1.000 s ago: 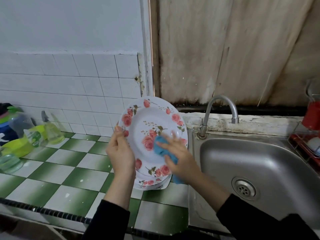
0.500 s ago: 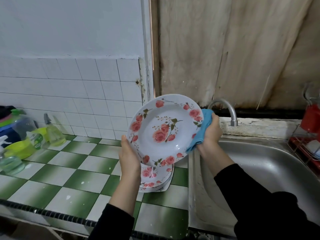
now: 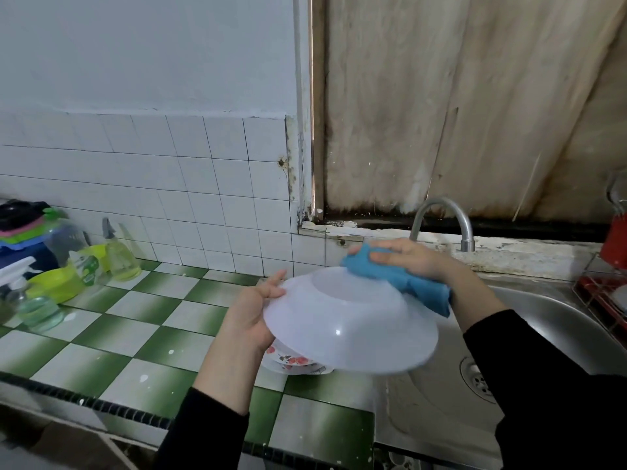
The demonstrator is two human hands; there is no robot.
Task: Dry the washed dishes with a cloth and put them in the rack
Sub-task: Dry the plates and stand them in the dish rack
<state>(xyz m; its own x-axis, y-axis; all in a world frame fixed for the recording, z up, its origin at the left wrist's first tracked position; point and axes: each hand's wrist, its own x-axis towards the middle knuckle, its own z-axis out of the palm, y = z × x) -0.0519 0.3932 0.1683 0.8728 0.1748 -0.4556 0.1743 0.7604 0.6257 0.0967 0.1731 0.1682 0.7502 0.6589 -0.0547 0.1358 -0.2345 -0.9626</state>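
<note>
Plate (image 3: 346, 334), upside down, rim gripped in left hand (image 3: 251, 313); right hand (image 3: 410, 257) clutches cloth (image 3: 417, 286) on it.

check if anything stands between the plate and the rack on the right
Nothing visible does. Between the plate and the rack lies only the open sink; the tap stands at the back, behind that path.

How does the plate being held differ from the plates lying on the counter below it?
The held plate is upside down, showing a plain white underside; the stacked plates lie face up with red roses visible. The held plate is above the counter, gripped at its rim by the left hand while the right hand presses a blue cloth on it; the stacked plates rest with no hand on them. Both are white and round.
</note>
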